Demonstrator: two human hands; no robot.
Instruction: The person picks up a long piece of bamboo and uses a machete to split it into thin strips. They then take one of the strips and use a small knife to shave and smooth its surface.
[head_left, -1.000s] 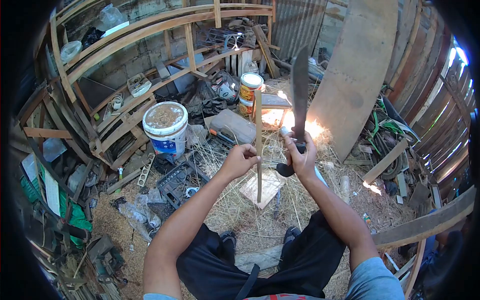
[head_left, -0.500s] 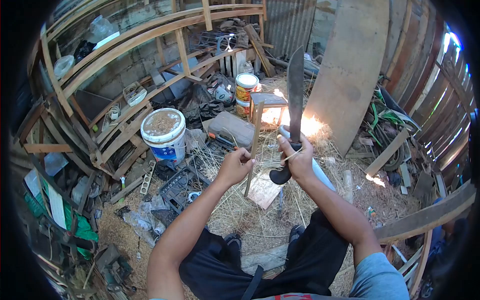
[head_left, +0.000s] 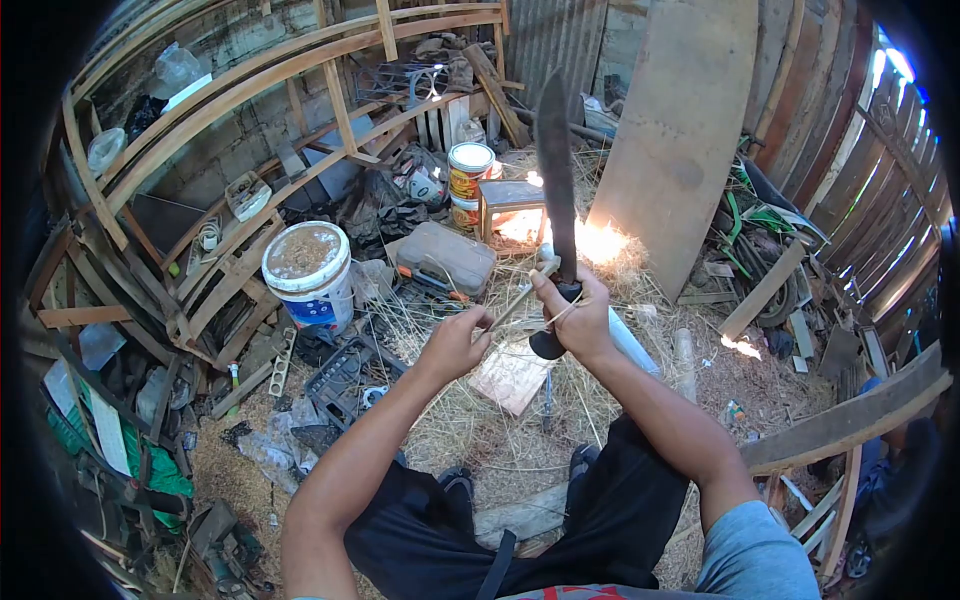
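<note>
My right hand (head_left: 583, 318) is wrapped round the black handle of a machete (head_left: 556, 165), its dark, broad blade standing upright. A thin wooden strip (head_left: 516, 302) is pinched between the thumb and fingers of my left hand (head_left: 455, 347). The strip slants up and away, its far end close beside the right thumb and the lower blade. Under both hands, a pale flat wooden board (head_left: 515, 376) lies on the straw-covered ground. A thin, pale strand crosses the fingers of my right hand.
A white bucket (head_left: 308, 272) stands at the left, near a grey tool case (head_left: 445, 260) and an open black case (head_left: 352, 381). Stacked paint tins (head_left: 469, 172) are farther back. A tall plank (head_left: 683, 140) leans at the back right. A curved beam (head_left: 850, 420) crosses the right side.
The wooden strip has tipped from nearly upright to slanting away, its far end now beside my right hand. The machete has shifted slightly left in view, still upright.
</note>
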